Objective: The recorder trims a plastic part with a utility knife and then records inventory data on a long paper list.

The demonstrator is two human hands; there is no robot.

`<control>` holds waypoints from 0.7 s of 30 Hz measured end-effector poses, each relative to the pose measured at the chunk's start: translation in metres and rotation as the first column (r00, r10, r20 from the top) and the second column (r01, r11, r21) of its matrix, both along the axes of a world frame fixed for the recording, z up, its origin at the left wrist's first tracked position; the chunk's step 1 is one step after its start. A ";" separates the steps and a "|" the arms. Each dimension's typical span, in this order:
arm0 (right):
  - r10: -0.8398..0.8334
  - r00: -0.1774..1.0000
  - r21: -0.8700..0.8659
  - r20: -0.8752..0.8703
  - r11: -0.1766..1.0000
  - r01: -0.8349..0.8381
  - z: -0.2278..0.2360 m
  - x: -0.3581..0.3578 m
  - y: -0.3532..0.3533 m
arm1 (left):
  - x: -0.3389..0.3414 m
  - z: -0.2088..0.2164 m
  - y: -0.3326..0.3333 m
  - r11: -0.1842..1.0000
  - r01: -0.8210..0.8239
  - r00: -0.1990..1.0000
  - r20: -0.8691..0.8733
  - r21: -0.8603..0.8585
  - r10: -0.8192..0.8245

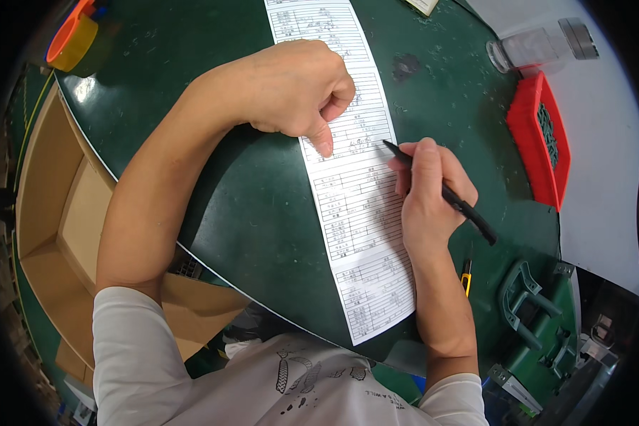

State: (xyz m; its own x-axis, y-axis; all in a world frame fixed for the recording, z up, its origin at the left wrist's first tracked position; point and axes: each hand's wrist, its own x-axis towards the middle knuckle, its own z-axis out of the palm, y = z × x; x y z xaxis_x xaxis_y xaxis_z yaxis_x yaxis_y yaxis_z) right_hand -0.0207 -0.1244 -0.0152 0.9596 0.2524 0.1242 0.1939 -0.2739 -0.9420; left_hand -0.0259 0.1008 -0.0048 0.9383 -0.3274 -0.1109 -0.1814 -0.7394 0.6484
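A long white strip of printed forms (362,213) lies flat on the dark green tabletop (255,227), running from the far edge of view toward me. My left hand (298,89) rests on its upper part, fingers curled under and thumb pointing down onto the paper; whether those fingers hold anything is hidden. In my right hand (433,188) is a black pen (468,209), gripped between thumb and fingers. The pen's tip is at the strip's right edge, near a row with handwriting. Small handwritten marks show in several of the form's rows.
An open cardboard box (46,234) stands beside the table at left. An orange-yellow tape roll (74,39) sits at the far left. To the right are a red bin (539,142) of small dark parts, a clear jar (536,48), a yellow cutter (466,277) and a green handled case (539,319).
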 end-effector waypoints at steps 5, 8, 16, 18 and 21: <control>0.013 0.995 0.220 -0.094 0.975 0.008 -0.001 0.005 -0.005 | -0.001 -0.007 0.002 0.999 0.003 0.987 0.163 -0.043 0.004; 0.000 0.992 0.341 -0.130 0.939 0.044 0.001 0.011 -0.006 | 0.000 -0.009 0.002 0.997 0.012 0.956 0.294 -0.070 0.009; -0.022 0.980 0.443 -0.198 0.890 0.109 0.004 0.014 -0.008 | -0.006 -0.005 -0.015 0.982 0.149 0.975 0.182 -0.115 -0.127; -0.026 0.987 0.448 -0.159 0.889 0.096 0.011 0.013 -0.011 | -0.004 -0.005 -0.016 0.989 0.126 0.985 0.130 -0.072 -0.116; 0.060 0.989 0.340 -0.133 0.940 -0.011 0.016 0.009 -0.012 | -0.005 -0.003 -0.012 0.992 0.100 0.990 0.107 -0.074 -0.092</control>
